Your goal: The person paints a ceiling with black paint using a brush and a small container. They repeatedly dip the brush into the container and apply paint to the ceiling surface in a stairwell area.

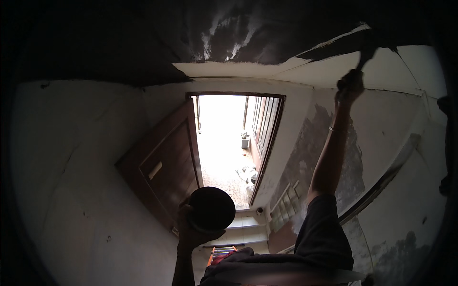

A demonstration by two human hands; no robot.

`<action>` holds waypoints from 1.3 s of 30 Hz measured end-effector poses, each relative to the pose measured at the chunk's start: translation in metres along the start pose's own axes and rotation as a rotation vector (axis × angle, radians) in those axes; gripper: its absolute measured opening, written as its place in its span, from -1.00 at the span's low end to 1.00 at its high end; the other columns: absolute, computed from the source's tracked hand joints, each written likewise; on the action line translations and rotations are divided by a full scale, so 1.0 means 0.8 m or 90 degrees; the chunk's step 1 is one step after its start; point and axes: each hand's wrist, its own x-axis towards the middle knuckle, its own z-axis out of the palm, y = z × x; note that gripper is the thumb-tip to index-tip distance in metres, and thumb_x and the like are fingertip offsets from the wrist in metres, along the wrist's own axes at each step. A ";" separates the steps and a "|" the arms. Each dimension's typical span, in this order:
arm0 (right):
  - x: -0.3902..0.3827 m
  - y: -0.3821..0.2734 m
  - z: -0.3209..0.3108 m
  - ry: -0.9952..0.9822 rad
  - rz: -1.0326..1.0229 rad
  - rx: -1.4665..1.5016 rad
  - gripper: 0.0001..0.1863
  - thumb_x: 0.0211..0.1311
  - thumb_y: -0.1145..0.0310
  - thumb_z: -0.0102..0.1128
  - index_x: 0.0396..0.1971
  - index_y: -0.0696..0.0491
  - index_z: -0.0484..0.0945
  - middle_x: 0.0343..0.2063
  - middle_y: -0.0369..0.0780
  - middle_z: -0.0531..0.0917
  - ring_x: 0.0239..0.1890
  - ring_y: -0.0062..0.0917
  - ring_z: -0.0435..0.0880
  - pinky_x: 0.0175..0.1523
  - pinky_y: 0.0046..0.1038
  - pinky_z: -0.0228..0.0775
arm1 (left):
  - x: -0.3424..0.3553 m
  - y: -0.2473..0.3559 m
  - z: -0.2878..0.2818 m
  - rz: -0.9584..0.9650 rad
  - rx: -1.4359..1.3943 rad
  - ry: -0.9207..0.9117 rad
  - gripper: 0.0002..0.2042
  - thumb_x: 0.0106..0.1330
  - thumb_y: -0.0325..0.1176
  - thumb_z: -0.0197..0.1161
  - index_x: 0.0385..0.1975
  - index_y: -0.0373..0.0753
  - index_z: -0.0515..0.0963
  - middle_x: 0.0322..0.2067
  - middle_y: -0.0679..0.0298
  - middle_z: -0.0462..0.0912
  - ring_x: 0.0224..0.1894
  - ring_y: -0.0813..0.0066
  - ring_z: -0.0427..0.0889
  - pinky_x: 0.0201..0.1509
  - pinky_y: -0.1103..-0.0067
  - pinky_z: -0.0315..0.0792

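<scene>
My right arm is stretched up to the ceiling, and my right hand (350, 86) is closed around the handle of a paintbrush (366, 56). The brush shows as a dark silhouette, its tip merging with the black coating (329, 49) overhead. That coating has a ragged edge against the pale part of the ceiling (243, 70). Lower down, my left hand (190, 234) grips a round dark pot (211, 209) from its side and underneath. What the pot contains is too dark to make out.
Beyond the pot, a brown wooden door (167, 167) stands ajar beside a bright doorway (222, 143). Pale steps (245, 233) and an orange-framed ladder (220, 251) lie below. The right wall (381, 112) carries dark patches and a slanting ledge (381, 178).
</scene>
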 end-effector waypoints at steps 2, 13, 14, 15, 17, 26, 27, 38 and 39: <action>-0.008 0.003 -0.003 0.077 0.132 0.003 -0.64 0.55 0.15 0.00 -0.53 -0.07 0.42 -0.71 -0.50 0.26 -0.74 -0.83 0.11 -0.67 -0.64 -0.13 | 0.000 0.004 0.001 -0.023 -0.036 -0.018 0.10 -0.34 -0.27 0.76 0.29 -0.04 0.15 0.23 0.07 0.38 0.28 0.17 0.44 0.26 0.23 0.50; -0.008 -0.018 -0.002 -0.049 0.168 0.057 -0.63 0.53 0.08 0.04 -0.53 -0.11 0.39 -0.70 -0.51 0.24 -0.76 -0.82 0.09 -0.67 -0.64 -0.10 | -0.005 0.006 -0.006 0.003 0.046 -0.002 0.04 -0.24 -0.27 0.72 0.30 -0.07 0.14 0.23 0.05 0.40 0.25 0.17 0.51 0.22 0.24 0.57; -0.015 -0.019 -0.004 0.030 0.165 0.006 -0.62 0.53 0.09 0.04 -0.54 -0.09 0.40 -0.70 -0.51 0.23 -0.76 -0.82 0.08 -0.67 -0.63 -0.11 | -0.005 0.008 -0.007 0.004 0.058 -0.005 0.04 -0.23 -0.26 0.72 0.30 -0.07 0.13 0.23 0.04 0.40 0.25 0.17 0.51 0.21 0.24 0.57; -0.024 -0.020 -0.006 0.096 0.215 -0.040 -0.62 0.52 0.09 0.05 -0.54 -0.08 0.41 -0.71 -0.51 0.23 -0.77 -0.82 0.08 -0.68 -0.62 -0.12 | -0.006 0.011 -0.007 0.008 0.071 -0.008 0.05 -0.23 -0.26 0.72 0.30 -0.06 0.12 0.24 0.04 0.38 0.25 0.17 0.50 0.21 0.24 0.58; -0.028 -0.028 -0.017 0.169 0.162 -0.008 -0.60 0.53 0.11 0.02 -0.56 -0.05 0.41 -0.72 -0.50 0.20 -0.78 -0.81 0.05 -0.69 -0.60 -0.15 | -0.004 0.015 -0.008 0.020 0.098 -0.009 0.06 -0.22 -0.26 0.72 0.30 -0.05 0.08 0.26 0.04 0.36 0.25 0.16 0.50 0.20 0.25 0.58; -0.027 -0.019 0.005 0.052 0.161 -0.037 -0.59 0.53 0.06 0.04 -0.56 -0.08 0.36 -0.71 -0.50 0.23 -0.76 -0.83 0.05 -0.68 -0.63 -0.16 | -0.003 0.008 -0.004 0.039 0.069 0.000 0.09 -0.27 -0.29 0.73 0.30 -0.03 0.06 0.27 0.04 0.33 0.26 0.16 0.49 0.20 0.26 0.58; -0.041 -0.019 0.009 0.128 0.215 -0.086 -0.59 0.51 0.05 0.06 -0.56 -0.06 0.37 -0.71 -0.49 0.24 -0.76 -0.83 0.06 -0.68 -0.62 -0.17 | -0.004 0.006 -0.004 0.039 0.069 0.002 0.10 -0.27 -0.29 0.74 0.30 -0.03 0.06 0.27 0.04 0.33 0.26 0.16 0.49 0.21 0.26 0.58; -0.054 -0.021 0.074 0.067 0.174 -0.099 -0.54 0.53 0.02 0.00 -0.57 -0.03 0.35 -0.73 -0.50 0.21 -0.75 -0.83 0.05 -0.65 -0.62 -0.14 | -0.011 0.002 -0.006 0.027 0.082 0.026 0.13 -0.36 -0.35 0.76 0.28 -0.01 0.08 0.26 0.05 0.34 0.26 0.16 0.47 0.21 0.23 0.56; -0.064 -0.020 0.075 0.107 0.107 -0.113 -0.54 0.53 0.02 0.00 -0.57 -0.03 0.35 -0.73 -0.50 0.21 -0.74 -0.83 0.05 -0.65 -0.62 -0.14 | -0.012 0.002 -0.007 0.026 0.082 0.031 0.14 -0.37 -0.35 0.77 0.28 -0.01 0.08 0.26 0.05 0.34 0.26 0.16 0.47 0.21 0.23 0.56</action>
